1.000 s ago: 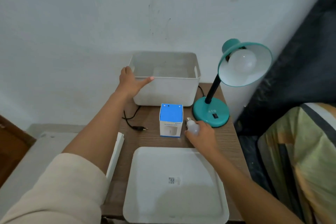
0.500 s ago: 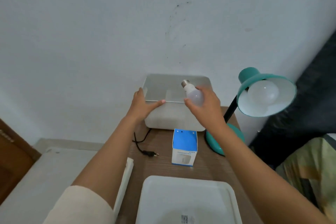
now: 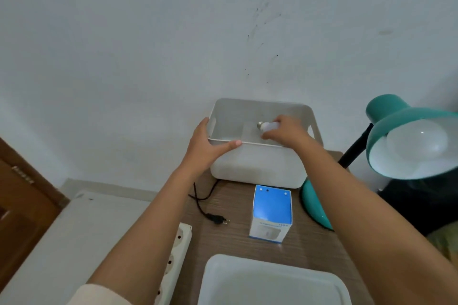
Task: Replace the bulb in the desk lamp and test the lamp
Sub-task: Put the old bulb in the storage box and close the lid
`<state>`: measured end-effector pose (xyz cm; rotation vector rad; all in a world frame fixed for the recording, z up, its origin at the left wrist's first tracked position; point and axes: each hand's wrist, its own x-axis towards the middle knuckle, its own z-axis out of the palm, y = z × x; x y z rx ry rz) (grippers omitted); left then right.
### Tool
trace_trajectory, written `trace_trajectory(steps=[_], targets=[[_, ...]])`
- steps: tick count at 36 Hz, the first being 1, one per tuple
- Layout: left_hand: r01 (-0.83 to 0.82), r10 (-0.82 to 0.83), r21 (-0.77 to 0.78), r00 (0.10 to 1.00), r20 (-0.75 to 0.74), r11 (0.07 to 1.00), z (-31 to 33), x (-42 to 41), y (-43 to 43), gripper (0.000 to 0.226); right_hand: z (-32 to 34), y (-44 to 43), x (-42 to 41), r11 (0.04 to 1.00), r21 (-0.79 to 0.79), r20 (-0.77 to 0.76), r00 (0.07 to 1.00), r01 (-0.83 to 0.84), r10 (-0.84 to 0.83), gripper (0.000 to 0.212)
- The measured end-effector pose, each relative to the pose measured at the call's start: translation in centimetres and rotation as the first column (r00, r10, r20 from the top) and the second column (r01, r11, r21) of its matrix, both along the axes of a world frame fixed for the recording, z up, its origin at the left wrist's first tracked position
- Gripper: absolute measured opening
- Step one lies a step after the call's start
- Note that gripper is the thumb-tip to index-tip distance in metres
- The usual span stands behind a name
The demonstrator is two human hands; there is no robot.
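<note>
A white bin (image 3: 257,166) stands at the back of the wooden table. My left hand (image 3: 207,147) grips its front left rim. My right hand (image 3: 285,132) reaches inside the bin, closed around a white bulb (image 3: 266,127) whose metal screw base points left. The teal desk lamp (image 3: 406,136) stands at the right with another white bulb (image 3: 418,143) in its shade. Its black plug (image 3: 218,219) lies loose on the table. A blue and white bulb box (image 3: 271,213) stands upright in front of the bin.
A white lid (image 3: 272,282) lies at the table's near edge. A white power strip (image 3: 173,262) lies along the table's left edge. The wall is close behind the bin. A low white surface (image 3: 74,242) and a brown door are to the left.
My right hand lifted the bulb from the table beside the lamp base, carried it over the bin and lowered it inside. My left hand stayed on the bin's rim. The view tilted upward.
</note>
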<state>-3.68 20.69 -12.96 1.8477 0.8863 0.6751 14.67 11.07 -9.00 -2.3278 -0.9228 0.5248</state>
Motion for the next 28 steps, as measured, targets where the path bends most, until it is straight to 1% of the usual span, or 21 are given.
trace_trajectory(steps=[3, 6, 7, 9, 10, 12, 14, 17, 19, 21, 23, 26, 28], targets=[[0.008, -0.008, 0.005, 1.0, 0.009, 1.0, 0.1, -0.2, -0.1, 0.092, -0.1, 0.1, -0.1, 1.0, -0.025, 0.011, 1.0, 0.001, 0.0, 0.053], [0.018, -0.018, 0.012, 1.0, 0.003, 1.0, 0.4, -0.3, -0.3, 0.09, 0.2, -0.3, -0.4, 1.0, -0.007, 0.019, 1.0, 0.018, -0.018, 0.062], [0.024, -0.024, 0.009, 1.0, -0.007, 1.0, 0.6, -0.3, -0.4, 0.085, 0.5, -0.5, -0.5, 1.0, 0.01, 0.025, 0.999, 0.023, -0.023, 0.063], [0.033, -0.033, 0.007, 0.999, -0.018, 0.999, 1.0, -0.6, -0.6, 0.069, 1.2, -1.4, -1.1, 0.999, 0.039, 0.051, 0.998, 0.029, -0.031, 0.062], [0.036, -0.036, 0.013, 0.999, -0.02, 0.999, 1.2, -0.8, -0.6, 0.064, 1.6, -2.0, -1.4, 0.998, 0.05, 0.069, 0.997, 0.028, -0.031, 0.062], [0.024, -0.024, 0.019, 0.999, -0.033, 1.0, 1.6, -1.3, -1.1, 0.061, 2.2, -3.7, -2.2, 0.996, 0.087, 0.102, 0.994, 0.029, -0.038, 0.06], [-0.004, 0.005, 0.027, 1.0, -0.028, 1.0, 2.0, -2.1, -2.4, 0.051, 2.8, -5.9, -3.3, 0.989, 0.146, 0.12, 0.991, 0.038, -0.056, 0.055], [-0.067, 0.068, 0.041, 0.998, -0.017, 0.997, 2.2, -4.1, -6.0, 0.046, 2.8, -10.1, -5.8, 0.971, 0.235, 0.16, 0.983, 0.052, -0.091, 0.049], [-0.077, 0.079, 0.069, 0.997, -0.02, 0.995, 1.7, -5.7, -8.7, 0.043, 1.9, -13.2, -7.4, 0.96, 0.272, 0.175, 0.978, 0.063, -0.114, 0.047], [-0.073, 0.076, 0.08, 0.996, -0.038, 0.994, 0.6, -7.3, -11.7, 0.044, 0.3, -16.5, -8.6, 0.952, 0.286, 0.142, 0.978, 0.109, -0.154, 0.046], [-0.068, 0.072, 0.055, 0.994, -0.08, 0.996, -1.2, -8.9, -14.5, 0.051, -1.6, -19.8, -9.7, 0.945, 0.279, 0.062, 0.979, 0.171, -0.196, 0.045], [-0.034, 0.032, -0.012, 0.987, -0.16, 0.999, -4.1, -12.1, -18.0, 0.057, -4.6, -24.6, -11.7, 0.947, 0.216, -0.041, 0.971, 0.238, -0.235, 0.047], [-0.001, 0.0, -0.001, 0.973, -0.23, 1.0, -6.2, -14.2, -19.4, 0.059, -6.6, -27.4, -13.1, 0.956, 0.159, -0.06, 0.969, 0.248, -0.241, 0.049]])
